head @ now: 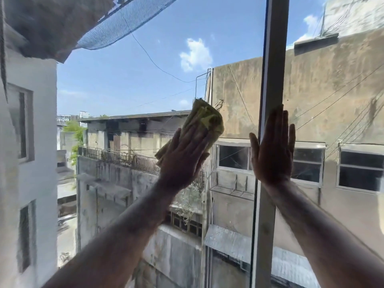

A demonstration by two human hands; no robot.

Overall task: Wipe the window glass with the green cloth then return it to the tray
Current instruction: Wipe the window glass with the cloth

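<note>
Flatly, left hand [184, 155] pressing green cloth [202, 123], glass [145, 69]

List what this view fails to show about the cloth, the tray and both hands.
- Tray: nowhere in the head view; lies outside the frame.
- Green cloth: its lower part is covered by the left hand.
- Left hand's grip: palm side faces away, so hidden.
- Right hand: flat over the window frame; contact is hidden behind the hand.
</note>
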